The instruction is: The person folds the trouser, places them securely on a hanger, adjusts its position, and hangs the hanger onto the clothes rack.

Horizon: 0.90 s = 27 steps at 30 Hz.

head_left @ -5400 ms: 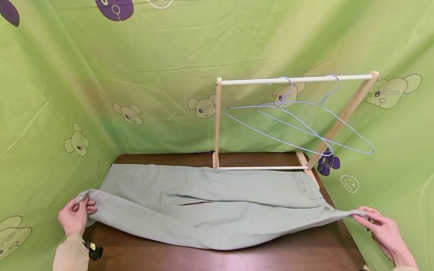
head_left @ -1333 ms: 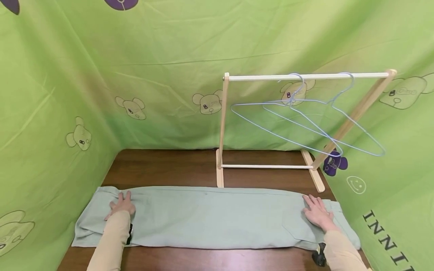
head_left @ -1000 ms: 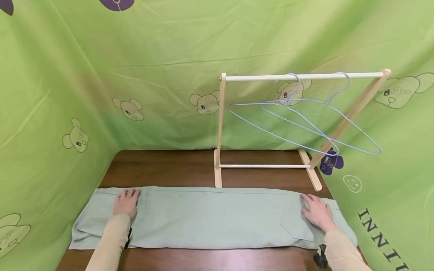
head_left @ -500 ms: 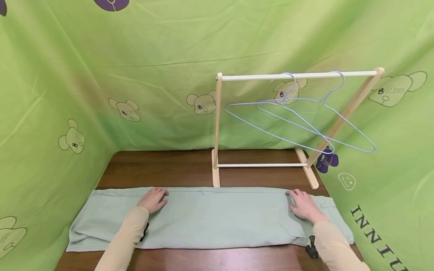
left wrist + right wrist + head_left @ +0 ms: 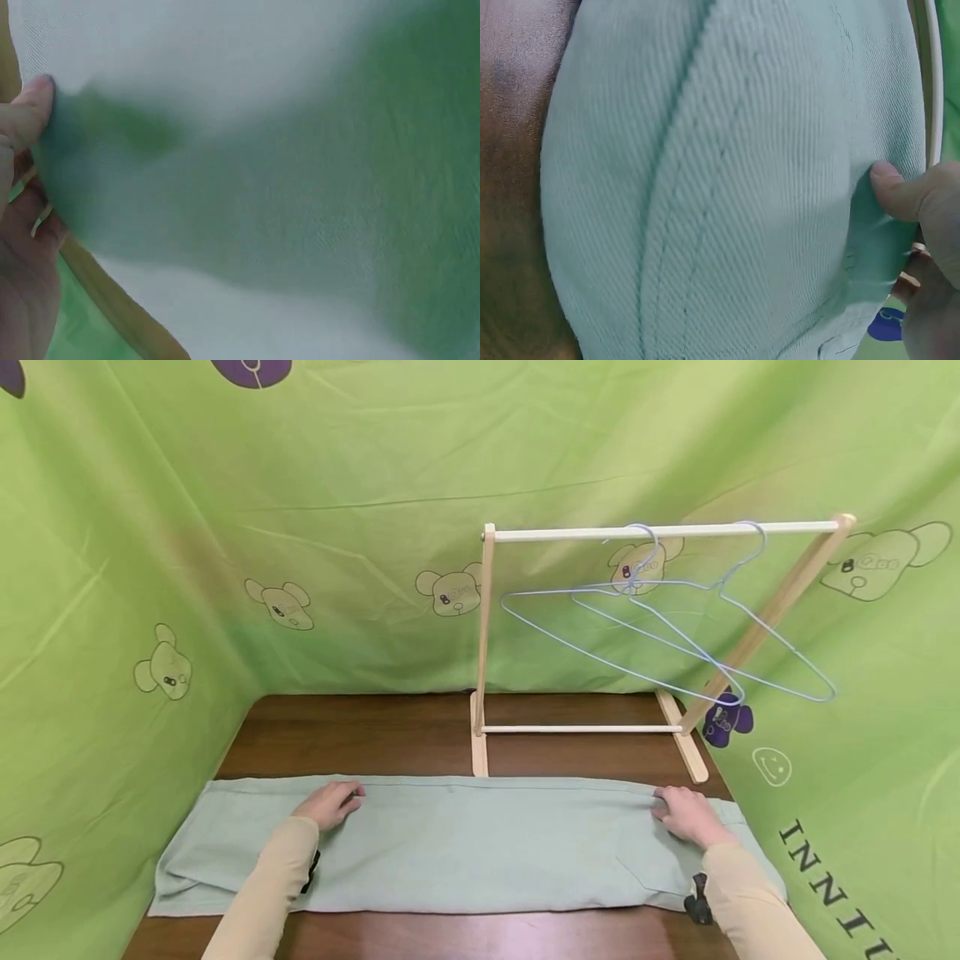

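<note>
Light green trousers (image 5: 487, 847) lie folded lengthwise in a long strip across the table, waist end to the right. My left hand (image 5: 330, 804) pinches their far edge left of the middle; in the left wrist view its thumb (image 5: 37, 101) lies on the cloth and the other fingers reach behind the edge. Near the waist end, my right hand (image 5: 692, 816) pinches the same far edge. The right wrist view has that thumb (image 5: 892, 187) on the cloth, the fingers partly hidden behind. A pocket seam shows by the right hand.
Behind the trousers on the brown table (image 5: 360, 735) stands a wooden rack (image 5: 483, 635). From its bar hang two lilac wire hangers, a left one (image 5: 570, 647) and a right one (image 5: 787, 647). Green printed cloth (image 5: 360, 577) walls the table at back and sides.
The trousers were spread with both legs showing; their near leg has been folded over. My hands first rested flat on top, then moved inward and now pinch the far edge.
</note>
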Each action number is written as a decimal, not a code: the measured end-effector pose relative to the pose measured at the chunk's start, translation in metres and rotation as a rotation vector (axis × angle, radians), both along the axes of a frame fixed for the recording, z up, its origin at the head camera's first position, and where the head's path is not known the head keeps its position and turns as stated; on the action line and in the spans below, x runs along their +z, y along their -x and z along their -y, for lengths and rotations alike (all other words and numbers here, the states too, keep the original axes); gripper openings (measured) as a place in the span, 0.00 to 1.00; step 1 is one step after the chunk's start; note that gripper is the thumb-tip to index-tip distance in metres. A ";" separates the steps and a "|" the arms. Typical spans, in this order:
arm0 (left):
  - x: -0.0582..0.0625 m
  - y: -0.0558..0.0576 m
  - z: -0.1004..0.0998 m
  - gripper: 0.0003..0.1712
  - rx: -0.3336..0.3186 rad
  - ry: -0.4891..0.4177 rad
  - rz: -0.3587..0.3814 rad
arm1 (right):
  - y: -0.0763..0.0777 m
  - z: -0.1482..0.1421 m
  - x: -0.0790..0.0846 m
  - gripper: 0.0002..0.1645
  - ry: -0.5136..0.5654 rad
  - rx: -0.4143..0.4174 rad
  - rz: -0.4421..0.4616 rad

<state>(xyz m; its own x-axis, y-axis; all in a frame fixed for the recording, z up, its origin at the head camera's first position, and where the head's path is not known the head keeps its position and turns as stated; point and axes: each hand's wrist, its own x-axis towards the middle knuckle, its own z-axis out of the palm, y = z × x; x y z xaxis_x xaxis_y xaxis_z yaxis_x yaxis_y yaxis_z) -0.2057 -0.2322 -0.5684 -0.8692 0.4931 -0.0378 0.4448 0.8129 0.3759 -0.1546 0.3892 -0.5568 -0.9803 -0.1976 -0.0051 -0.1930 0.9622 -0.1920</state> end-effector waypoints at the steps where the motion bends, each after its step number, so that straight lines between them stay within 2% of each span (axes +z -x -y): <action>1: 0.001 0.000 0.001 0.03 0.001 0.005 -0.015 | 0.000 -0.001 0.001 0.13 0.013 0.001 -0.010; 4: 0.006 0.000 0.003 0.06 0.022 0.021 -0.089 | 0.001 -0.001 0.005 0.08 0.036 0.006 -0.070; 7: 0.009 0.001 0.004 0.04 0.068 0.037 -0.176 | 0.005 0.000 0.008 0.05 0.034 0.002 -0.147; 10: 0.009 0.006 0.001 0.04 0.110 0.068 -0.264 | 0.010 0.002 0.009 0.05 0.006 -0.015 -0.200; 13: 0.008 0.013 -0.004 0.03 0.149 0.095 -0.327 | 0.013 0.005 0.006 0.07 -0.031 -0.072 -0.201; 15: 0.007 0.017 -0.008 0.03 0.179 0.112 -0.332 | 0.013 0.006 0.002 0.10 -0.056 -0.129 -0.163; 17: 0.005 0.019 -0.009 0.03 0.201 0.139 -0.296 | 0.011 0.004 -0.001 0.15 -0.074 -0.181 -0.102; 20: 0.002 0.018 -0.002 0.08 0.233 0.182 -0.156 | 0.004 -0.005 -0.004 0.26 -0.044 -0.265 0.005; 23: -0.001 0.013 0.015 0.18 0.286 0.194 0.003 | -0.009 -0.021 -0.005 0.37 0.077 -0.399 0.110; 27: -0.002 0.006 0.043 0.30 0.410 0.101 0.147 | -0.034 -0.042 -0.009 0.46 0.253 -0.646 0.248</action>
